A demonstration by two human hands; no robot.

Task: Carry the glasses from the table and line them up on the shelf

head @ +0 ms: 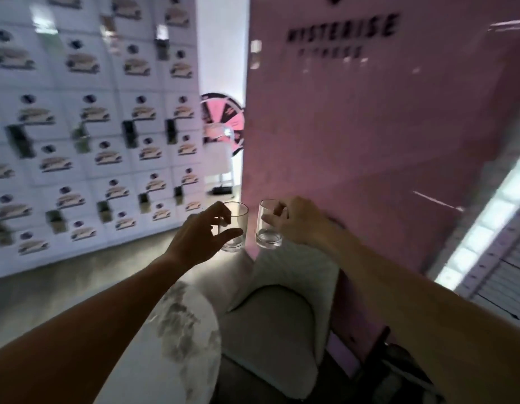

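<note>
I had both arms stretched out ahead of me, each hand carrying one clear tumbler in the air. My left hand (201, 232) was curled around the left glass (234, 227), thumb across its front low down and fingers wrapped around its far side near the rim. My right hand (301, 221) gripped the right glass (269, 224) from the side, thumb and fingers pinching its upper wall. The two glasses hung upright, just beside each other but apart. Below my arms I saw the round marbled table (177, 330) and a pale cushioned chair (270, 322). Ahead stood a pink wall (369, 126) with dark lettering, and white lockers (92, 126) ran along the left.
</note>
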